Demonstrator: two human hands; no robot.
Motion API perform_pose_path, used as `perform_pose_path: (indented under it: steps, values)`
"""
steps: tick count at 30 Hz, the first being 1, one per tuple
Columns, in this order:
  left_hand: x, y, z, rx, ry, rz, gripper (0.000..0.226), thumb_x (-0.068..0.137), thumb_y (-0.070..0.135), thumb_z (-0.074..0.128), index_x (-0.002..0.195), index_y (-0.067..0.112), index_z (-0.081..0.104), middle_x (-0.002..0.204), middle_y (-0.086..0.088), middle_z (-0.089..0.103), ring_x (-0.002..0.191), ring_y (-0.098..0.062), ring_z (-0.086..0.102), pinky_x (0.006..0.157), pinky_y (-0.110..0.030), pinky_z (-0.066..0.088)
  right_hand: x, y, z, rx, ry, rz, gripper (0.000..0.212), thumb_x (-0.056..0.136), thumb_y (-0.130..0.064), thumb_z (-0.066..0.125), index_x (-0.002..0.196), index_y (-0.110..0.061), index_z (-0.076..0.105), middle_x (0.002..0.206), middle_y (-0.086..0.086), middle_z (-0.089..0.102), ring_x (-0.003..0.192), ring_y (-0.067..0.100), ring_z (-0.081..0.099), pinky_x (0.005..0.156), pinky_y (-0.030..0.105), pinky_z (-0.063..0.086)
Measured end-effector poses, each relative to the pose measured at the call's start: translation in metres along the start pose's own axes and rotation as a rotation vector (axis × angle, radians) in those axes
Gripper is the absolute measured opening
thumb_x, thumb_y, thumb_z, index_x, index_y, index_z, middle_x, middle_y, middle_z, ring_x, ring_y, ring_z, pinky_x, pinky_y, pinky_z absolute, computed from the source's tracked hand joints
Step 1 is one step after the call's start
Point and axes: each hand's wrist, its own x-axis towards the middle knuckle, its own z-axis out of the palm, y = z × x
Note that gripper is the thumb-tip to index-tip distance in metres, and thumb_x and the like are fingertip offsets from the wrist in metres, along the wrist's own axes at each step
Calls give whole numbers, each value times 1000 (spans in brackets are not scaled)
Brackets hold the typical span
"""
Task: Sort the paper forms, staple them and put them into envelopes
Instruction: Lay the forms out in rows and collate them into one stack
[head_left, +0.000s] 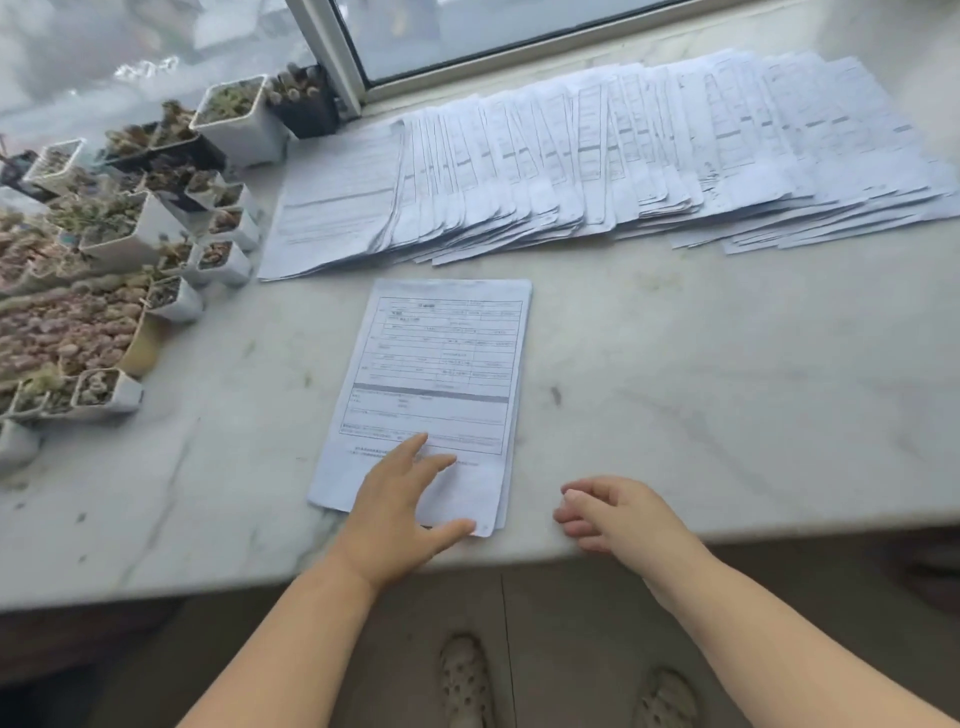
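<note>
Marble counter (675, 364); flat left hand (400, 514) presses form stack (436, 374), right hand (618, 514) curled, empty.

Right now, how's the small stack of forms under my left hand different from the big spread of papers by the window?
The small stack is squared up, with one form fully readable on top; the big spread is fanned out in overlapping sheets. The small stack lies near the counter's front edge, with the left hand resting on it; the spread lies by the window, untouched. Both are white printed forms lying flat on the marble counter.
</note>
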Motion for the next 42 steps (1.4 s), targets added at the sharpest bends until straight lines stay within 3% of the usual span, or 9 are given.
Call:
perform_pose_path:
  steps: [4, 10, 17, 25, 30, 34, 38, 41, 42]
  values:
    - [6, -31, -5, 108, -73, 165, 77, 68, 52, 78, 135, 40, 42, 156, 18, 13, 143, -2, 15, 110, -14, 14, 3, -3, 32, 57, 65, 46, 13, 100, -17, 52, 95, -16, 64, 92, 7, 73, 79, 12, 68, 62, 16, 54]
    - [8, -58, 5, -11, 139, 349, 16, 76, 43, 74, 89, 35, 67, 139, 10, 51, 125, -7, 48, 94, -18, 34, 1, -2, 71, 133, 233, 98, 14, 99, -18, 54, 99, -12, 66, 84, 5, 73, 71, 13, 68, 67, 23, 56]
    - [11, -69, 16, -86, 211, 487, 29, 84, 45, 50, 83, 27, 73, 123, -2, 65, 115, -20, 59, 93, -27, 45, 2, 0, 83, 101, 336, 81, 13, 96, -12, 57, 107, -17, 63, 89, 5, 72, 72, 11, 68, 73, 26, 56]
    - [13, -56, 14, -507, 412, 88, 14, 85, 42, 50, 77, 35, 57, 70, 17, 61, 72, -3, 54, 63, -12, 38, 17, -4, 91, 49, 247, -55, 35, 80, -11, 72, 103, -29, 51, 103, 23, 69, 84, 25, 68, 87, 42, 55]
    - [18, -50, 13, -673, 425, -27, 7, 83, 35, 53, 76, 35, 52, 77, 29, 62, 74, 4, 57, 66, -5, 38, 25, -4, 94, 4, 109, -91, 39, 75, -8, 66, 97, -39, 56, 90, 21, 71, 75, 23, 63, 77, 40, 52]
    - [14, -51, 11, -707, 339, -1, 5, 81, 32, 57, 76, 31, 56, 74, 26, 62, 72, 4, 57, 70, -9, 41, 27, -14, 85, -242, 423, -133, 11, 95, -24, 58, 96, -21, 68, 69, 0, 62, 57, 14, 54, 59, 27, 43]
    - [5, -62, 11, -652, 136, 99, 11, 72, 42, 63, 75, 32, 66, 93, 23, 69, 106, 9, 57, 92, -10, 39, 33, -44, 83, 107, 235, 99, 46, 97, -52, 46, 98, -10, 67, 77, 10, 73, 59, 18, 66, 57, 28, 52]
    - [-2, -61, 2, -557, -5, 100, 13, 71, 40, 70, 82, 34, 73, 108, 22, 68, 122, 12, 45, 100, -7, 32, 43, -48, 92, -120, 189, 36, 15, 90, -14, 59, 100, -12, 70, 94, 7, 74, 85, 22, 71, 77, 38, 60]
    - [-4, -56, -3, -556, -8, 64, 9, 74, 35, 73, 83, 33, 74, 112, 23, 66, 123, 14, 43, 102, -8, 32, 46, -48, 94, -191, 215, 10, 24, 86, -4, 53, 100, -13, 72, 96, 3, 74, 90, 23, 70, 82, 40, 59]
